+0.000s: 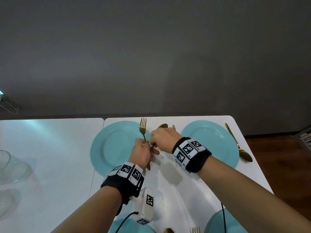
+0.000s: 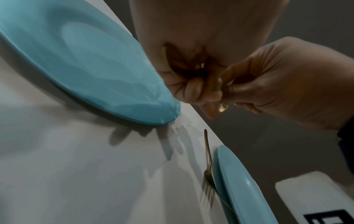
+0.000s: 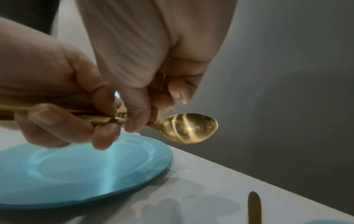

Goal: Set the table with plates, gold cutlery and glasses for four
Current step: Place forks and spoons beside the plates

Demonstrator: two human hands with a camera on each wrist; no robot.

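The left hand (image 1: 142,151) is gripping a gold fork (image 1: 143,127), tines pointing away, above the right rim of the far-left turquoise plate (image 1: 107,148). Just beside it, the right hand (image 1: 164,138) is pinching a gold spoon (image 3: 188,128). Four turquoise plates are showing on the white table (image 1: 50,157); no writing is readable.

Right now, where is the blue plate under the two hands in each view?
Head: blue plate, left of centre, under the left hand.
Left wrist: fills the upper left.
Right wrist: lower left.
Shared landmark: the left hand gripping the gold fork.
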